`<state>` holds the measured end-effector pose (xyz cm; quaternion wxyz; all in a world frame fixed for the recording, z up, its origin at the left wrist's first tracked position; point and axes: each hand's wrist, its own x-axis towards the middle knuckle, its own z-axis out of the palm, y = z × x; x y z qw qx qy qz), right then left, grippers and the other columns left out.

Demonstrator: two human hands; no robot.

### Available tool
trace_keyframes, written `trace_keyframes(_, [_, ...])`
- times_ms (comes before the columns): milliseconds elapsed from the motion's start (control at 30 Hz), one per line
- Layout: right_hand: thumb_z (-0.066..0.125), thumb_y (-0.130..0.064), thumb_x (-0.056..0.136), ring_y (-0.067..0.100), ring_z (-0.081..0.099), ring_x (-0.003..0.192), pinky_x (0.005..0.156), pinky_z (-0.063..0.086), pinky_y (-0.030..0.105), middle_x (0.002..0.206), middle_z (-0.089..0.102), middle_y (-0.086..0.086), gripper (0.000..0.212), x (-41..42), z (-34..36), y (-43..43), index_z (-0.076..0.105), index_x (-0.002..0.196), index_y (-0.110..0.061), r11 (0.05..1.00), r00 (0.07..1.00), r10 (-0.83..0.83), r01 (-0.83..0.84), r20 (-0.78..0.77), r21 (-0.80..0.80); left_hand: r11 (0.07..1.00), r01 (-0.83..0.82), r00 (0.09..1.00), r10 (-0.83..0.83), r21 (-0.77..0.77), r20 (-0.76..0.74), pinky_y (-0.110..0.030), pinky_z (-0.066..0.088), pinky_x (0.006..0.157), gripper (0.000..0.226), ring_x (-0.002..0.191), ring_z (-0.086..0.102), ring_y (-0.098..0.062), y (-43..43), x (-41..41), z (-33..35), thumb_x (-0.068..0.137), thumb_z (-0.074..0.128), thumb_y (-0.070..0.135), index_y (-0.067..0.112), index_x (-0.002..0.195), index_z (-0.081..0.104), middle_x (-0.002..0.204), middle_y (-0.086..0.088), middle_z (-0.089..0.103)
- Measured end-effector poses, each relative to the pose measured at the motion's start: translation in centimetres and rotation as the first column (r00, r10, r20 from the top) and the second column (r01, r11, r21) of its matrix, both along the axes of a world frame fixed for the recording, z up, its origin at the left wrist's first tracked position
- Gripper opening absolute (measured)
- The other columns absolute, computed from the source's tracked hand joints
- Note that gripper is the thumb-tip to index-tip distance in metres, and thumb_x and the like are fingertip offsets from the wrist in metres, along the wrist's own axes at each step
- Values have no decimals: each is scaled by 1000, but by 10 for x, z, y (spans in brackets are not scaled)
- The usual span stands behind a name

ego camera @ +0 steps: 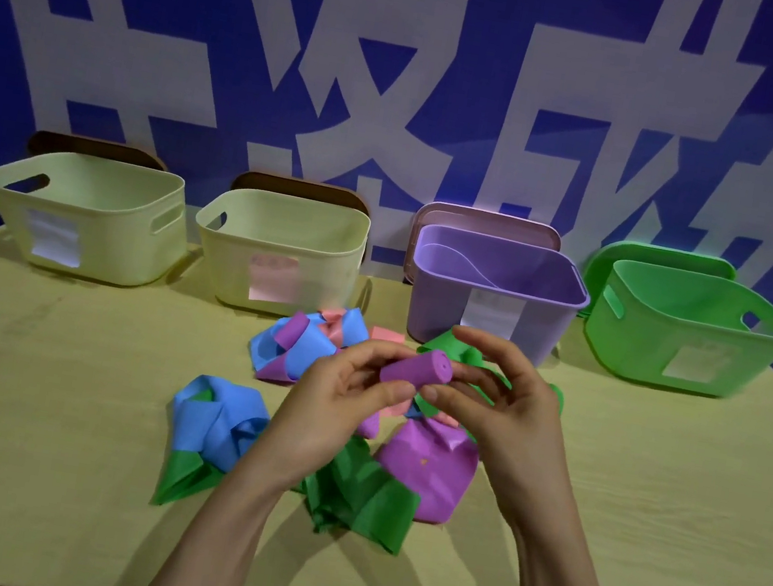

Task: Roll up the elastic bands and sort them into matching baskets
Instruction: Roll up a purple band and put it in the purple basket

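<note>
Progress is looking early: one purple roll [415,371] is appearing fully wound, and both hands are holding it in the air above the pile, in front of the purple basket [547,318] and well apart from it. The left hand [337,401] is pinching the near-left end of the roll between thumb and curled fingers. The right hand [497,411] is curling its fingers round the far-right end, with the thumb lying against the front.

The long axis of the roll is running from near-left to far-right and rising a little. Its spiral end face is pointing right, roughly toward the purple basket, so I judge a short carry forward is coming.

Much is waiting. A blue band [222,424], a green band [362,496], a purple band [427,471] and a pink band [336,328] are lying loose and crumpled on the table [55,392]. The two pale yellow baskets [83,214] and the green basket [691,336] are showing no roll inside, though their floors are partly hidden.
</note>
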<state>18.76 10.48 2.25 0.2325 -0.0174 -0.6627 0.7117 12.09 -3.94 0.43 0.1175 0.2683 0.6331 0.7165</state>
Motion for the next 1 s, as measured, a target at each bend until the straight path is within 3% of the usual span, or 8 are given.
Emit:
trace_keyframes(233, [70, 22, 64, 9, 68, 76, 64, 54, 19, 99, 64, 7, 43, -73, 5, 24, 60, 94, -7, 988, 997, -46, 54, 57, -145, 993, -109, 992, 105, 50, 74, -14, 50, 75, 27, 87, 67, -4, 33, -62, 5, 82, 63, -7, 15, 98, 64, 89, 5, 73])
trace_keyframes(333, [70, 20, 66, 13, 69, 74, 63, 54, 20, 94, 70, 13, 44, -102, 23, 37, 61, 101, -6, 978, 993, -21, 45, 118, -203, 992, -110, 984, 101, 55, 148, -12, 49, 70, 26, 82, 68, -4, 45, -89, 22, 81, 64, -5, 14, 99, 64, 86, 5, 74])
trace_keyframes(433, [71, 16, 66, 11, 70, 79, 64, 53, 17, 88, 74, -5, 42, -125, 48, 52, 65, 102, -2, 973, 983, -13, 53, 181, -222, 988, -142, 968, 126, 58, 216, -13, 49, 67, 25, 83, 68, -9, 60, -108, 46, 80, 65, -2, 14, 100, 63, 91, 1, 73])
trace_keyframes(533, [75, 9, 64, 12, 69, 84, 73, 54, 20, 88, 74, 0, 33, -144, 79, 67, 70, 94, -4, 985, 975, -39, 75, 218, -157, 979, -193, 940, 164, 69, 300, -24, 54, 78, 25, 86, 67, -19, 77, -127, 76, 79, 66, -4, 5, 102, 60, 95, -10, 70])
trace_keyframes(700, [72, 12, 70, 8, 68, 78, 70, 52, 15, 85, 74, 4, 31, -176, 115, 95, 70, 98, -2, 983, 957, -90, 129, 276, -128, 981, -193, 906, 181, -8, 383, -33, 53, 84, 23, 85, 67, -24, 115, -157, 107, 83, 67, 1, 1, 104, 57, 99, -19, 70])
trace_keyframes(800, [72, 8, 72, 13, 67, 78, 78, 54, 23, 86, 73, 8, 27, -198, 115, 117, 71, 95, -7, 985, 933, -100, 142, 347, -97, 987, -143, 881, 159, -69, 446, -32, 52, 82, 18, 81, 65, -23, 139, -176, 109, 85, 67, 4, 5, 98, 55, 91, -13, 71])
trace_keyframes(900, [68, 11, 77, 16, 64, 73, 72, 56, 23, 79, 70, 7, 25, -223, 99, 137, 70, 94, -8, 983, 889, -83, 147, 450, -108, 973, -91, 875, 181, -214, 449, -34, 48, 79, 14, 75, 62, -20, 159, -199, 100, 83, 69, 6, 13, 84, 56, 69, 4, 71])
trace_keyframes(1000, [68, 14, 76, 20, 60, 68, 63, 56, 20, 75, 64, 11, 29, -251, 72, 156, 64, 100, -2, 980, 830, -75, 163, 553, -112, 923, 0, 878, 185, -384, 442, -31, 45, 72, 23, 69, 54, -19, 171, -224, 82, 84, 59, -2, 18, 74, 63, 69, -4, 63])
